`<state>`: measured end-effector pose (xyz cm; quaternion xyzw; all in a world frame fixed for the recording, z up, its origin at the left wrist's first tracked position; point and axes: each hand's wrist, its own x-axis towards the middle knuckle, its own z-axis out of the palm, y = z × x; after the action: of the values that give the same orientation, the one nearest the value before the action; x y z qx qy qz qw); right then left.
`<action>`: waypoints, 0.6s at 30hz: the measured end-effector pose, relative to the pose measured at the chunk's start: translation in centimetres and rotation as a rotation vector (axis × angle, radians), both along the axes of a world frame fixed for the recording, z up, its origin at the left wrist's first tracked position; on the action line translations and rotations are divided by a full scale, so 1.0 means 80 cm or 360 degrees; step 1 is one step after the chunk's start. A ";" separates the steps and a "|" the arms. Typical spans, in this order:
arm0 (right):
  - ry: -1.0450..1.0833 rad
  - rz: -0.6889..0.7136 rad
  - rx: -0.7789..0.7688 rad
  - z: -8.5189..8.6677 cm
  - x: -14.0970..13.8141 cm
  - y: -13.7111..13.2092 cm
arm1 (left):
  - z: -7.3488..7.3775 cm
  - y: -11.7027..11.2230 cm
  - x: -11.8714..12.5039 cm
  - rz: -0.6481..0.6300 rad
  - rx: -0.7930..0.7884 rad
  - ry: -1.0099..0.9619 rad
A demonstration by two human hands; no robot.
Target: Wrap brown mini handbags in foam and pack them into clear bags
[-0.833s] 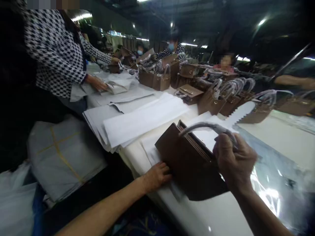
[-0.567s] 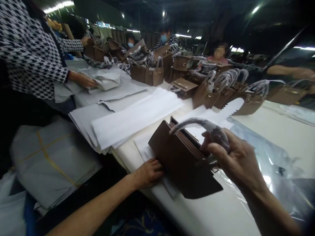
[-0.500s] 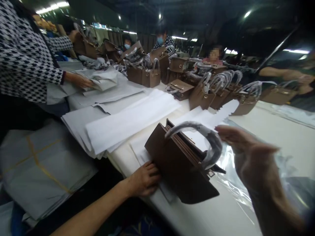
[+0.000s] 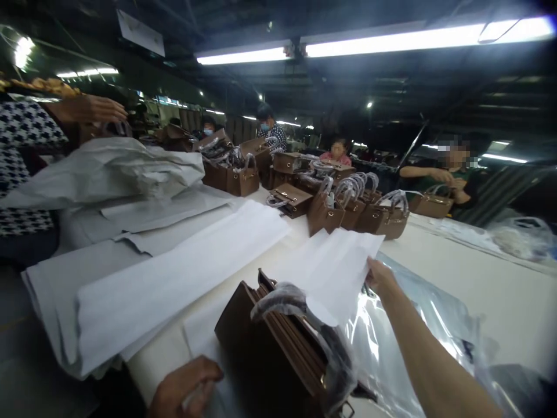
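A brown handbag (image 4: 270,348) stands on the table right in front of me, its top open and its handles wrapped in clear plastic film. My left hand (image 4: 187,386) is at the lower edge of the view, left of the bag and apart from it. Its fingers are loosely bent, with a gap between thumb and forefinger, and I see nothing in it. Beyond the bag, my right hand (image 4: 379,276) pinches the right edge of a white paper sheet (image 4: 331,264). Below that hand lie clear plastic bags (image 4: 391,334).
Long stacks of white paper (image 4: 183,273) lie to the left. Several finished-looking brown handbags (image 4: 326,212) stand farther back. At left, a co-worker's hand (image 4: 93,108) is above crumpled grey paper (image 4: 130,168). Another person at far right handles a brown bag (image 4: 435,203).
My right hand has moved from above the handbag's right side to the white sheet and gripped its edge. My left hand has come away from the bag. The view has tilted up.
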<state>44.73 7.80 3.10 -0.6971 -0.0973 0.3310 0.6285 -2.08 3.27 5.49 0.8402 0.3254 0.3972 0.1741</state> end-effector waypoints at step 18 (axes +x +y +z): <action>-0.0264 0.1107 0.0762 0.146 -0.203 -0.052 | 0.174 0.127 0.221 -0.1127 -0.1309 -0.0724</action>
<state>28.50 3.68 14.77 -0.4814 -0.4508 0.4342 0.6136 15.59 13.43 19.38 0.6549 0.1069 0.3264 0.6732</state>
